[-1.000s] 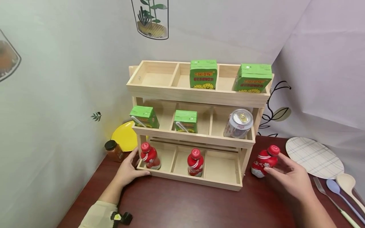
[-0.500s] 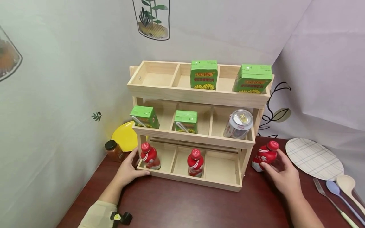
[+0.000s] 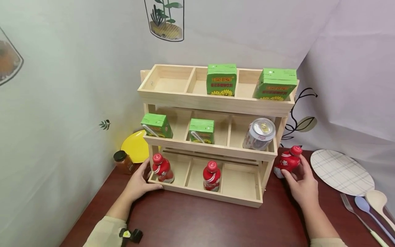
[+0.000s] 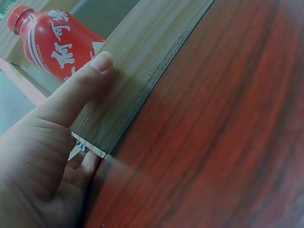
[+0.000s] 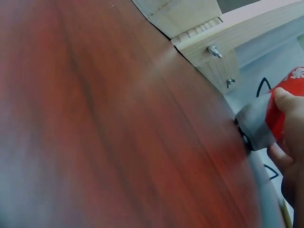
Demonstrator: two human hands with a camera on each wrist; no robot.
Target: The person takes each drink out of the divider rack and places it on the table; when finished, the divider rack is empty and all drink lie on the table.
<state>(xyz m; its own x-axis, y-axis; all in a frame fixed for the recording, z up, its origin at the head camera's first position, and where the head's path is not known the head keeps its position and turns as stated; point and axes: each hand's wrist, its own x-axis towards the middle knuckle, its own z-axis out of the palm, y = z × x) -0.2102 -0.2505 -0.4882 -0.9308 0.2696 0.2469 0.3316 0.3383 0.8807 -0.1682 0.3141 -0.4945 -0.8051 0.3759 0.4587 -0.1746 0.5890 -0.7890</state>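
Observation:
A three-tier wooden rack stands on the table. My left hand grips its lower left corner; in the left wrist view the thumb lies on the front board and the fingers reach round the end. Beside that hand, a red bottle leans in the bottom left compartment. Another red bottle occupies the bottom middle one. To the right of the rack, my right hand holds a third red bottle between thumb and fingers, slightly tilted. Whether its base touches the table cannot be told.
Green drink cartons sit on the upper tiers, with a silver can at middle right. A yellow plate and a jar are at left. A checked plate, fork and spoons lie at right.
My right hand has moved the red bottle toward the back wall, alongside the rack's right end. The left hand stays on the rack's corner.

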